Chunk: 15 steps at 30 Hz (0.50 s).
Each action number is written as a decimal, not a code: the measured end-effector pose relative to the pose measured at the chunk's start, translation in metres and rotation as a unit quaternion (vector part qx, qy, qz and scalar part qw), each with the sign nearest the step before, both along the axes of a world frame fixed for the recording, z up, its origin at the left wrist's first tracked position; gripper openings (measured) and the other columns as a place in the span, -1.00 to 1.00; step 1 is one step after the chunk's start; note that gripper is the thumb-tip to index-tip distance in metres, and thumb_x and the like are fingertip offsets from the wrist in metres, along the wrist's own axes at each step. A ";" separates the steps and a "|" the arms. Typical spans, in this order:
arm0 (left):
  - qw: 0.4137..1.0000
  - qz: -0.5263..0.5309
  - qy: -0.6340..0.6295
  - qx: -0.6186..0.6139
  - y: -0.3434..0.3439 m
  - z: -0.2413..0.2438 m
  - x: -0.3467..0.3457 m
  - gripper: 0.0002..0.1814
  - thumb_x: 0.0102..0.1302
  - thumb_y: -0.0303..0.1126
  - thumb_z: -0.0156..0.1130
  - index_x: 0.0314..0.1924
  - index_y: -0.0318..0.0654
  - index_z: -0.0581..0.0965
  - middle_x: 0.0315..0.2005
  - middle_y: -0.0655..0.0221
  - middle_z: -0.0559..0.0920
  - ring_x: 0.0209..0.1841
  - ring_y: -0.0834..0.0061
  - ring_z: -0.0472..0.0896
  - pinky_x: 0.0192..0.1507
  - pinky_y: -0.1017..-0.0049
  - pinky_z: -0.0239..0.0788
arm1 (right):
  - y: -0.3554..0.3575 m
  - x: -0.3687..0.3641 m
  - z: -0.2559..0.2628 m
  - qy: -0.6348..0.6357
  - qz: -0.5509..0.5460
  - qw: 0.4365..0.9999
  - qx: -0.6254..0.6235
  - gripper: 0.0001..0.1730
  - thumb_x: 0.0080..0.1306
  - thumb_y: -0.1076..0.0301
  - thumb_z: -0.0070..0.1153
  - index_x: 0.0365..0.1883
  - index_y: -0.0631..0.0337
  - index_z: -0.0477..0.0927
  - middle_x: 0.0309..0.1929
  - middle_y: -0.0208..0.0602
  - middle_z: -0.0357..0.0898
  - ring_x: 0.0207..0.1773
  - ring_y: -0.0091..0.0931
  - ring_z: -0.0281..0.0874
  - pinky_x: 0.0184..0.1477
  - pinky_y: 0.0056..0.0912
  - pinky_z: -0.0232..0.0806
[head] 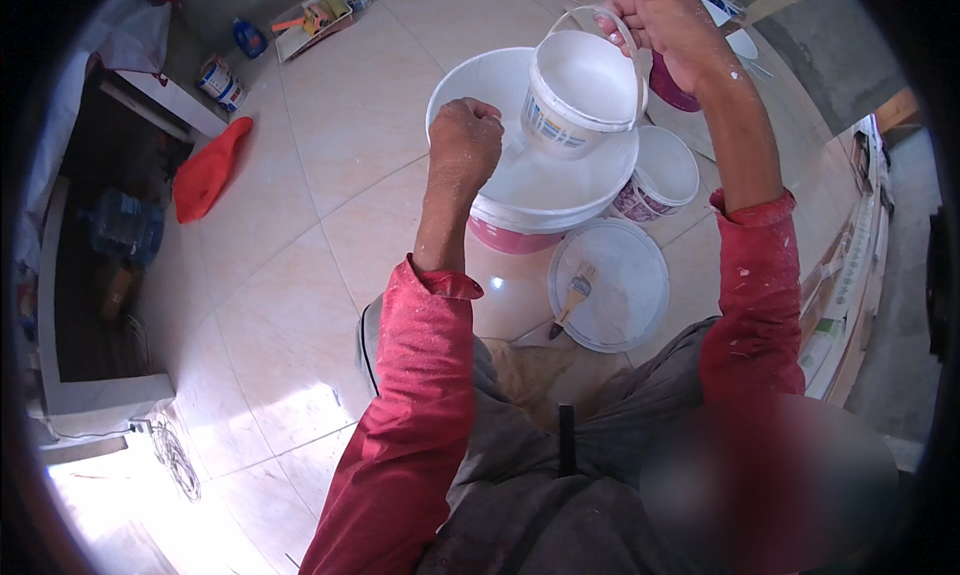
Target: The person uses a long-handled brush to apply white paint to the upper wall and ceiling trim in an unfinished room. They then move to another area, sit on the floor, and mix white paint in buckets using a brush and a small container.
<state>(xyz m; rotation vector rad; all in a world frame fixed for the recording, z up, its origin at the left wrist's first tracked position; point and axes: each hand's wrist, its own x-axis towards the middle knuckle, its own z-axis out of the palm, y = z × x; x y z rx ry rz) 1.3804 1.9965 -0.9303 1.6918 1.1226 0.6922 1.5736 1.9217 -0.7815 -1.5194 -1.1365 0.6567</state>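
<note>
A small white plastic bucket [562, 117] hangs by its handle from my right hand [660, 31], over a wide white tub [555, 218] with a pink band. My left hand [465, 136] is closed above the tub's near left part; whether anything is in its fingers cannot be seen. Whitish material coats the inside of both vessels. Against the tub's right side stands another white bucket [664, 171] with a purple pattern. A round white lid [626, 305] lies on the floor in front of me, and a paintbrush [574, 299] with a wooden handle rests on it.
A paint tray [315, 36] with rollers, a blue bottle [249, 39] and a paint can [222, 83] are at the upper left. Nearer lies a red cloth or bag [212, 171]. Long strips [847, 275] lean at the right, and coiled cable [176, 462] lies at the lower left.
</note>
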 end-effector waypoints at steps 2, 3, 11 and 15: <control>1.000 -0.021 0.002 -0.021 -0.001 -0.004 0.007 -0.70 0.28 -0.44 0.12 -0.07 -0.47 0.61 -0.32 0.22 0.71 -0.40 0.52 0.58 -0.37 0.51 0.44 | 0.002 0.005 -0.004 0.009 -0.006 1.000 -0.010 -0.29 0.47 -0.33 -0.20 -0.09 0.26 0.49 -0.41 -0.27 0.49 -0.38 -0.49 0.52 -0.38 -0.43 0.38; 0.999 -0.023 0.001 -0.026 -0.001 -0.005 0.008 -0.70 0.28 -0.44 0.12 -0.07 -0.48 0.61 -0.31 0.21 0.71 -0.40 0.51 0.57 -0.36 0.50 0.44 | 0.004 0.005 -0.005 0.011 -0.006 1.000 -0.012 -0.28 0.47 -0.34 -0.19 -0.09 0.27 0.49 -0.41 -0.28 0.49 -0.38 -0.49 0.52 -0.38 -0.44 0.38; 0.992 -0.020 -0.025 -0.125 0.000 -0.005 0.017 -0.67 0.32 -0.44 0.08 -0.01 -0.54 0.56 -0.26 0.15 0.69 -0.36 0.48 0.56 -0.26 0.49 0.45 | 0.006 0.011 -0.022 0.012 0.070 0.995 0.066 -0.38 0.52 -0.23 -0.19 0.05 0.22 0.44 -0.32 -0.38 0.45 -0.42 -0.57 0.48 -0.45 -0.53 0.34; 0.984 -0.022 -0.049 -0.171 -0.002 -0.009 0.021 -0.68 0.35 -0.41 0.11 0.00 -0.52 0.56 -0.20 0.15 0.67 -0.29 0.47 0.59 -0.18 0.47 0.50 | 0.008 0.012 -0.027 0.044 0.054 0.996 0.060 -0.45 0.53 -0.21 -0.19 -0.03 0.16 0.43 -0.28 -0.42 0.42 -0.46 -0.62 0.43 -0.50 -0.57 0.30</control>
